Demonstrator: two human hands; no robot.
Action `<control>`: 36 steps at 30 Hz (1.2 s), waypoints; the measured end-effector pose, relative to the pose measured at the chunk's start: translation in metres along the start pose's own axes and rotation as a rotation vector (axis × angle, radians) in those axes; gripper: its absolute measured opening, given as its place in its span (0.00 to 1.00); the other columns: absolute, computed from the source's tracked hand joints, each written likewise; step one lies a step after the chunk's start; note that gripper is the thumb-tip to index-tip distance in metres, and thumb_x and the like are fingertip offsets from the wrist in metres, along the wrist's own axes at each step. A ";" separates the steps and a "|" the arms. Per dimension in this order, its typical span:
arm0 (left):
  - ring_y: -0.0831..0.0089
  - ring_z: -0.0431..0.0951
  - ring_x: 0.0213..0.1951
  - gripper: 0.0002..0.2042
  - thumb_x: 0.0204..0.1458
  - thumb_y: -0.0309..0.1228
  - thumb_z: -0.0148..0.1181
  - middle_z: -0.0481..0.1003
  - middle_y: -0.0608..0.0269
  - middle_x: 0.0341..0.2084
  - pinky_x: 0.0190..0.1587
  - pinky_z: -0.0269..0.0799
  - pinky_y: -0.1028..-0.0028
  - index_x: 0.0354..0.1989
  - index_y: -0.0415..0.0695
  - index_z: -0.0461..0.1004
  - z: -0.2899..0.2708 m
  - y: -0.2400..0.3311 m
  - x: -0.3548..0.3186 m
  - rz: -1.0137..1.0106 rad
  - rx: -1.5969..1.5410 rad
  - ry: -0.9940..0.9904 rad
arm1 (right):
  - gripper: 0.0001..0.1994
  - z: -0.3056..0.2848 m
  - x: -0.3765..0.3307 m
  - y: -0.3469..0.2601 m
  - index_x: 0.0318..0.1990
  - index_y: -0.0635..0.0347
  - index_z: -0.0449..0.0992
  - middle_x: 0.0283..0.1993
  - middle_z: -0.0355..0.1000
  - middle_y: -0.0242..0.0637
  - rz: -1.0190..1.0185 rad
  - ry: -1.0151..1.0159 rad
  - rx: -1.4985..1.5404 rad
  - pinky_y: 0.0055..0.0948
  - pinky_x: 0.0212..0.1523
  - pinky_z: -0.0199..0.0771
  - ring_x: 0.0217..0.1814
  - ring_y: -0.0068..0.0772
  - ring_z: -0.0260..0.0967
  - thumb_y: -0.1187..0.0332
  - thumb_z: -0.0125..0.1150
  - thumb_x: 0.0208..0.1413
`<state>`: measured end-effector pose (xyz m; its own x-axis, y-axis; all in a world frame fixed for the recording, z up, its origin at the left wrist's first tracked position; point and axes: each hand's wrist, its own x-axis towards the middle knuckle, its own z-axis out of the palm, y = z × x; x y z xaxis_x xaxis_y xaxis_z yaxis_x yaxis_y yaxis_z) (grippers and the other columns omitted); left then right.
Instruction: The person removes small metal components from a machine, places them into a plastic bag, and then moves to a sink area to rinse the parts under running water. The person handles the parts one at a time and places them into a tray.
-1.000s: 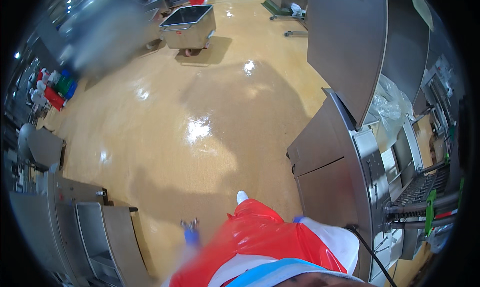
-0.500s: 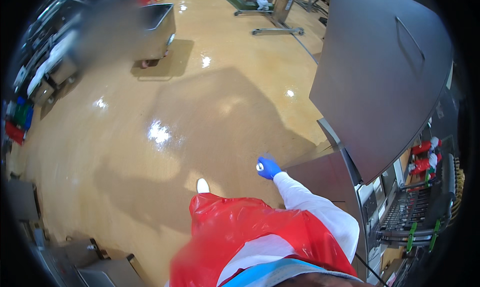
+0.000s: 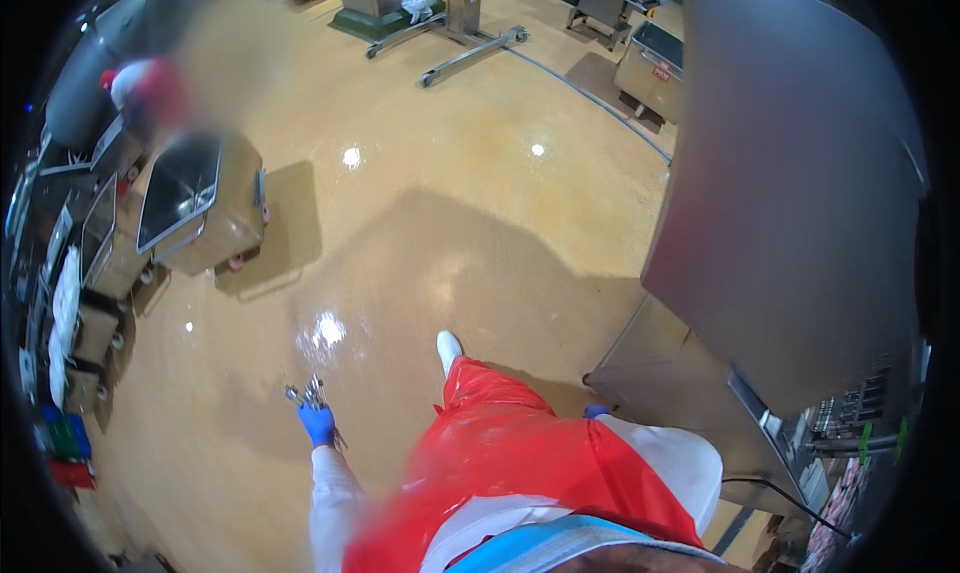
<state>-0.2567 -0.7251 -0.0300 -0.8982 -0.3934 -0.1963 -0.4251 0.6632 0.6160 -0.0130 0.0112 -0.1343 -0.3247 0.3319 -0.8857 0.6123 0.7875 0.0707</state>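
My left hand (image 3: 318, 426), in a blue glove, is out to the left above the floor. Its fingers are closed round a bunch of shiny metal pieces (image 3: 308, 393); their exact kind is too small to tell. Thin ends poke out below the hand. Close to the right edge of my red apron (image 3: 500, 423) is my right hand (image 3: 596, 411), also blue-gloved. Only a small part of it shows, and its fingers are hidden. A grey metal cabinet-like machine (image 3: 650, 383) stands just beyond that hand.
A large grey panel (image 3: 790, 193) rises at the right. Wheeled steel tubs (image 3: 225, 208) stand at the left, near a partly blurred person (image 3: 135, 83). Far ahead are a wheeled stand (image 3: 470, 53) and another tub (image 3: 650, 78). A hose (image 3: 590, 98) crosses the wet tan floor.
My left hand has come into view with the metal pieces. My right hand, earlier stretched forward round a small white-ended thing, has drawn back beside the apron. The view has shifted forward and right.
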 end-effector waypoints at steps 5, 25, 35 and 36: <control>0.64 0.80 0.32 0.15 0.48 0.23 0.63 0.81 0.53 0.31 0.33 0.73 0.60 0.46 0.35 0.79 0.029 0.065 0.072 -0.114 0.116 -0.088 | 0.23 -0.160 0.036 -0.235 0.52 0.58 0.74 0.53 0.78 0.58 -0.121 0.245 0.253 0.50 0.53 0.79 0.57 0.61 0.76 0.65 0.69 0.46; 0.40 0.70 0.63 0.22 0.65 0.31 0.44 0.71 0.48 0.65 0.74 0.49 0.44 0.67 0.53 0.71 0.298 0.461 0.650 0.573 0.461 -0.526 | 0.29 -0.569 0.185 -0.374 0.48 0.61 0.85 0.51 0.82 0.49 0.151 -0.010 0.359 0.40 0.55 0.79 0.54 0.48 0.80 0.48 0.78 0.43; 0.42 0.75 0.47 0.14 0.53 0.23 0.59 0.72 0.43 0.47 0.52 0.73 0.56 0.49 0.40 0.77 0.415 0.881 0.845 0.819 0.160 -0.221 | 0.31 -0.694 0.422 -0.367 0.43 0.58 0.86 0.47 0.81 0.57 0.080 0.183 0.430 0.46 0.55 0.78 0.52 0.56 0.79 0.36 0.61 0.53; 0.42 0.75 0.47 0.15 0.53 0.23 0.59 0.73 0.43 0.47 0.53 0.72 0.55 0.50 0.40 0.77 0.429 0.910 0.865 0.981 0.185 -0.209 | 0.32 -0.768 0.435 -0.415 0.44 0.58 0.86 0.48 0.80 0.57 0.061 0.198 0.459 0.47 0.56 0.77 0.53 0.57 0.79 0.35 0.59 0.54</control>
<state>-1.4687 -0.1889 0.0330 -0.8541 0.4837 0.1910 0.5139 0.7284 0.4532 -0.9623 0.2274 -0.1962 -0.3816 0.4972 -0.7792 0.8739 0.4686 -0.1290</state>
